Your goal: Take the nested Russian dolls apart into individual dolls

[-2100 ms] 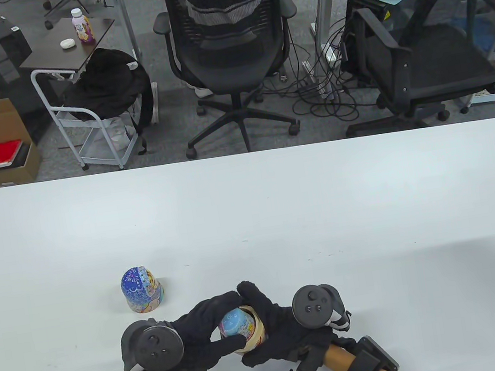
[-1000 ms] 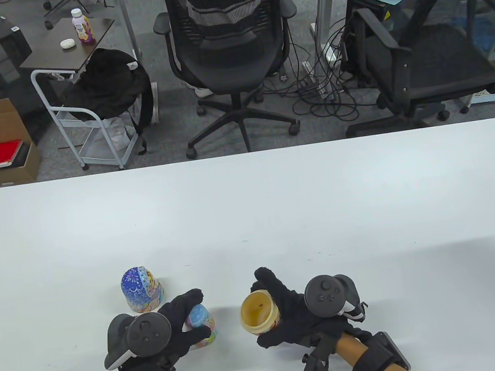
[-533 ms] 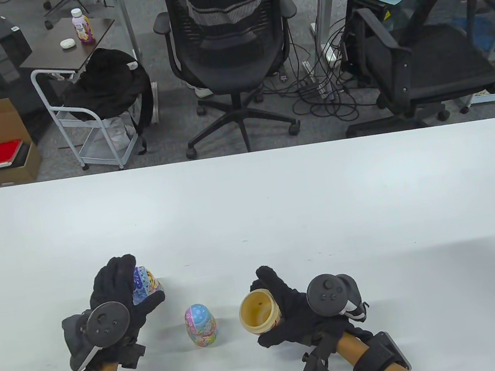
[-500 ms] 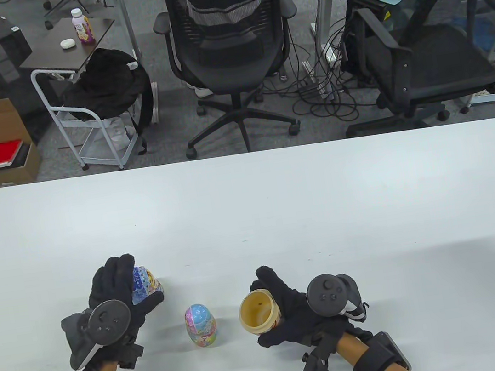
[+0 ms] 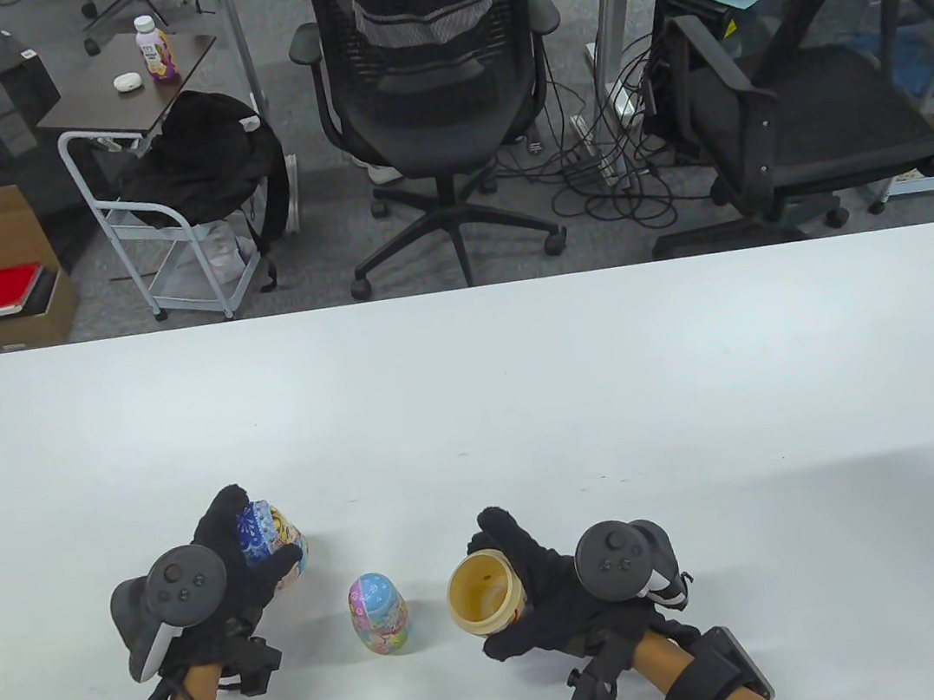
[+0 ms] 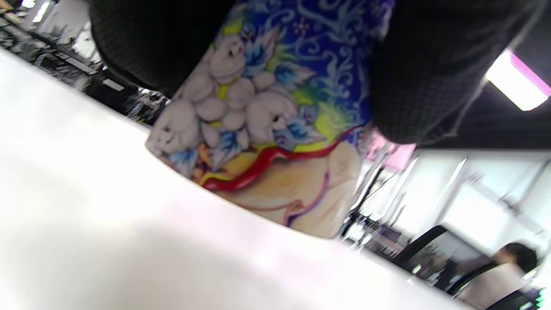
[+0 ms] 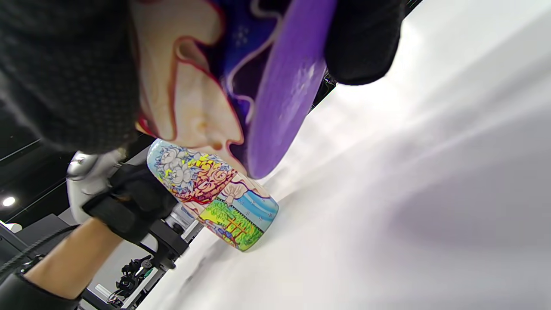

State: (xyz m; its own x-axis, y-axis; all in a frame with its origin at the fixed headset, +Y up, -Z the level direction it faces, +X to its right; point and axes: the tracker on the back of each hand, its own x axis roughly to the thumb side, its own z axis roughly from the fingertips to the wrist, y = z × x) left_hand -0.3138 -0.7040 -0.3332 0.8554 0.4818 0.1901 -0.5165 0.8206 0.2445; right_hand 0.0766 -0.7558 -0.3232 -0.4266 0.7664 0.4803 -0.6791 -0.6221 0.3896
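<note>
Now gripping the blue top half point(image 5: 272, 544) at the near left of the worktop point(image 5: 475, 401), left hand point(image 5: 240, 559) curled over it, just after letting go of the small inner doll point(image 5: 378, 614). Right hand point(image 5: 548, 597) wrapped, as before, round the hollow bottom half point(image 5: 483, 593), mouth up. Inner doll freed, upright between both hands, touching neither. Probably next: rejoining the two halves, then opening the small one.

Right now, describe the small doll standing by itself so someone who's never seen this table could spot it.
On the white table, look near the front edge, between the two gloved hands. The small doll stands upright there, untouched, closed and pastel blue and pink. The blue doll top in the left hand and the hollow doll bottom in the right hand are each only a half.
</note>
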